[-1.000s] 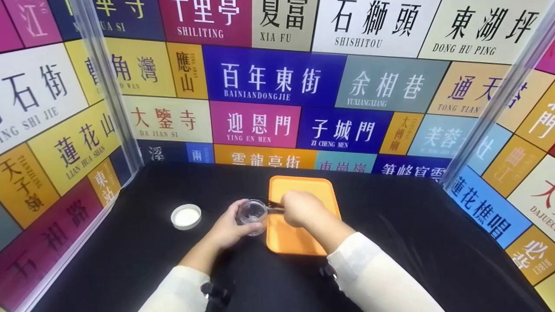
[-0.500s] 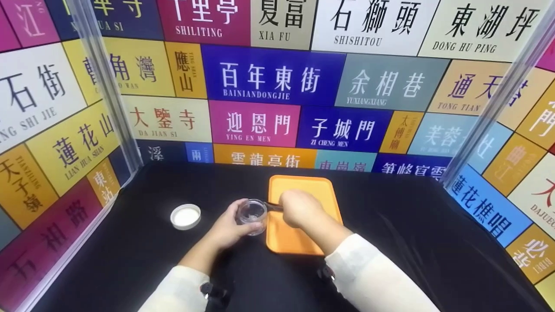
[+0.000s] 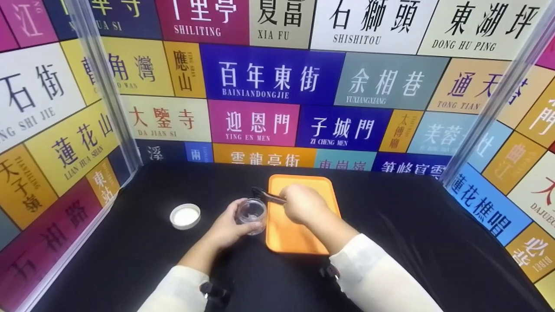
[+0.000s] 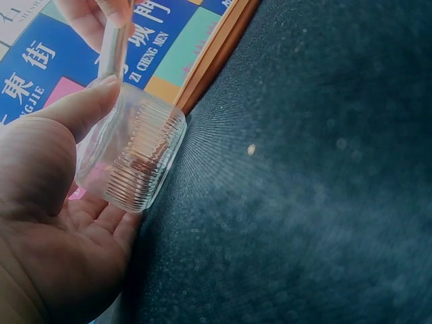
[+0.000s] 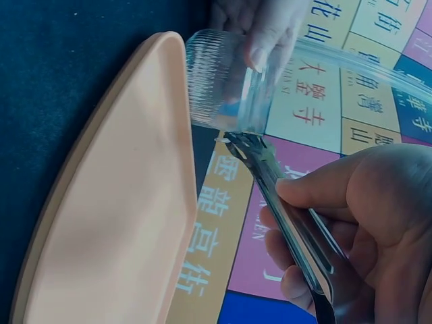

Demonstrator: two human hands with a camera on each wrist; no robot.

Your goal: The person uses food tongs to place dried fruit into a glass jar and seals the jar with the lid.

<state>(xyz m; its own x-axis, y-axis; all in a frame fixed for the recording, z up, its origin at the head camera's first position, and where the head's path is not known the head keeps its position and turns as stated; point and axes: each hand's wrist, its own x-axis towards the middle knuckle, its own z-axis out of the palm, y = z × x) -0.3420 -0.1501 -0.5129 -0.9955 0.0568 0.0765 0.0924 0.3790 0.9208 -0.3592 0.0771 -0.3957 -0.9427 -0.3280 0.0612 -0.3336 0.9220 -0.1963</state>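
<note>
My left hand [image 3: 232, 223] grips a clear glass jar [image 3: 252, 213] with ribbed sides, thumb near its rim. The jar stands on the black cloth, its open mouth facing up. In the right wrist view my right hand [image 5: 378, 223] holds metal tongs [image 5: 287, 219] between thumb and fingers. Their tips are close to the jar's mouth; in the head view they lie just beyond its far rim. A tiny pale bit seems to show at the tips, too small to identify. Under my right hand lies an orange tray [image 3: 282, 238], right of the jar.
A round white lid [image 3: 185, 216] lies left of the jar. A small pale speck [image 4: 251, 149] is on the cloth near the jar. The black cloth [image 3: 390, 242] covers the table, and printed panels [image 3: 277, 73] enclose its back and sides.
The tongs' tips have moved from the jar's right rim to beyond its far side, further from me. The left hand, jar, tray and lid stay nearly where they were.
</note>
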